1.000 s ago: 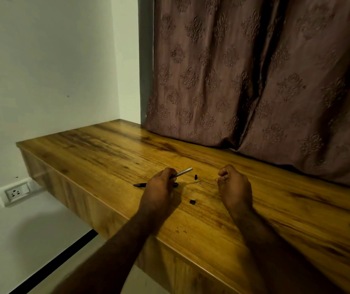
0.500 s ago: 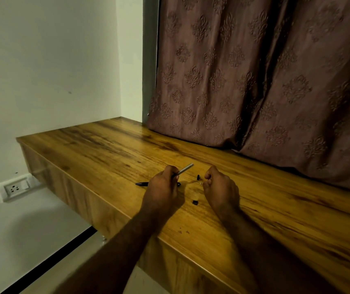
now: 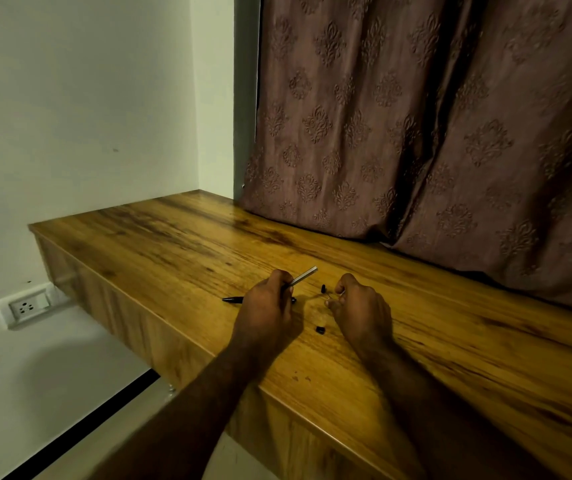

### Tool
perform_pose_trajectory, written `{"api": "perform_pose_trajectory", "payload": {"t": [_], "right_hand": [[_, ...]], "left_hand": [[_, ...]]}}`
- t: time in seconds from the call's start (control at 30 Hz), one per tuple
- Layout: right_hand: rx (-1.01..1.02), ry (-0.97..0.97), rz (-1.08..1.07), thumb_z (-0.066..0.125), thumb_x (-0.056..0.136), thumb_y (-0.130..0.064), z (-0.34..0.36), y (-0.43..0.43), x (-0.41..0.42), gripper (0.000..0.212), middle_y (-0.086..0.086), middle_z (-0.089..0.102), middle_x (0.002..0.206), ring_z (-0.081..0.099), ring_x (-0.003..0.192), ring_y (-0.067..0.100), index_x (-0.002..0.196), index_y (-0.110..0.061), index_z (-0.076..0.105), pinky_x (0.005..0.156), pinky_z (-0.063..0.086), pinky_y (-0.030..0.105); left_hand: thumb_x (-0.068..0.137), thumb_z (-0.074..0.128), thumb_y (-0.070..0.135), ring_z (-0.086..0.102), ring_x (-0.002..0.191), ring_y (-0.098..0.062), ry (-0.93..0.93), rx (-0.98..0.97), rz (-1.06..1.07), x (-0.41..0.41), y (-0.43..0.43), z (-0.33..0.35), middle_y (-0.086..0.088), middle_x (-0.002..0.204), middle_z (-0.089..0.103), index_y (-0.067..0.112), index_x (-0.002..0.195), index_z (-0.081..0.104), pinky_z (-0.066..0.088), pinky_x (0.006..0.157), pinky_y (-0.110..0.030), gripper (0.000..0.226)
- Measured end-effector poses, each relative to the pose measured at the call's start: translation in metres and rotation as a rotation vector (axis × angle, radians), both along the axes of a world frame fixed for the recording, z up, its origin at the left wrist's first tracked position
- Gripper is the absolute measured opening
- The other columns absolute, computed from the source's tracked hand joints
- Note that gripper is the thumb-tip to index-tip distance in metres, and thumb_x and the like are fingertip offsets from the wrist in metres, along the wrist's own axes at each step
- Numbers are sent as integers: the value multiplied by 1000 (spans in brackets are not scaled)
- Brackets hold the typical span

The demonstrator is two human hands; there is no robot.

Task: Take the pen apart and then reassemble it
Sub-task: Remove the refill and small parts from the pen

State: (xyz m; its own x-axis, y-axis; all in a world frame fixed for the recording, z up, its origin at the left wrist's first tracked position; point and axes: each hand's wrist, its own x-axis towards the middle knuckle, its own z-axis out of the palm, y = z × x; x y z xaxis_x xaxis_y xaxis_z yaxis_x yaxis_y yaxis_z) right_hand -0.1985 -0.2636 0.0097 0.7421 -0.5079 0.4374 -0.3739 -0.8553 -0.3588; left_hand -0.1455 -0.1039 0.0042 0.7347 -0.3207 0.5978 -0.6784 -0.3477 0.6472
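Leftmost, a white wall socket (image 3: 29, 306) sits on the wall below the wooden desk (image 3: 159, 244). On the desk lies a long black pen part (image 3: 232, 299); its tip points left and its other end is hidden behind the left hand (image 3: 267, 313). That hand's grip is clamped on a silver barrel (image 3: 304, 277), which is lifted off the desk and angled up to the right. Between the hands lie two loose bits, well apart: a small black piece (image 3: 323, 289) farther back and a small black cap (image 3: 319, 329) nearer the desk edge. The right hand (image 3: 362, 313) rests on the desk with fingers curled and thumb against forefinger; I cannot tell whether its grip holds anything. A patterned brown curtain (image 3: 433, 133) hangs behind.
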Motion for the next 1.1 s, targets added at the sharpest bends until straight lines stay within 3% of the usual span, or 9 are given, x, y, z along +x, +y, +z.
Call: {"api": "perform_pose_trajectory", "payload": {"t": [0.17,0.27,0.33,0.4,0.53,0.67,0.83,0.97,1.1], "right_hand": [[263,-234,-37,61,87,-48,-5,-13,2,19,-8,66,75,63,69,17,82,-30,57,62,55,36],[538,-379,-27,54,83,-54,-11,-32,2,26,-5,69,68,67,67,19,74,-29,58,70,58,46],[597,-417,-25,47,76,-64,-14,-43,2,35,-5,69,63,67,63,20,73,-31,58,70,58,48],[605,-421,-1,48,75,-66,-9,-41,-4,41,-1,68,61,65,58,23,69,-27,59,66,57,48],[621,-215,281,63,89,-36,7,-17,-23,31,6,62,59,53,51,18,67,-15,61,54,47,36],[466,44,382,70,81,-28,11,0,-25,12,0,65,70,57,63,10,76,-18,68,63,48,31],[342,219,461,77,76,-30,15,5,-26,12,-6,68,80,63,76,10,81,-21,72,69,52,30],[323,233,504,78,78,-23,15,6,-24,8,-5,70,83,63,79,8,78,-19,71,75,54,35],[389,87,516,70,86,-19,15,10,-27,3,-5,68,81,62,73,6,84,-19,68,66,52,31]], "left_hand": [[83,42,37,63,73,-11,-1,13,5,-2,1,1,2,82,65,23,101,53,55,60,-39,25],[80,39,43,63,73,-12,14,29,18,-3,2,3,1,83,65,23,101,53,55,60,-38,32],[80,38,44,63,74,-12,15,31,21,-4,2,3,1,83,65,23,101,52,55,60,-37,33],[86,43,36,63,73,-13,7,31,29,-2,2,2,1,83,65,23,100,51,54,58,-35,21],[95,48,16,61,70,-12,14,40,47,3,2,-1,1,80,64,21,100,50,45,55,-27,7],[93,49,12,59,69,-16,7,41,49,4,0,-1,-1,79,63,18,99,50,40,56,-27,9],[90,51,10,58,68,-14,-6,39,43,2,0,-1,2,78,63,19,98,49,39,55,-26,12],[88,51,10,64,72,-14,10,40,24,2,1,-2,0,80,65,21,97,49,46,54,-28,14],[84,47,18,64,72,-17,11,45,15,2,1,-3,-1,79,66,23,95,48,51,57,-36,12]]}}
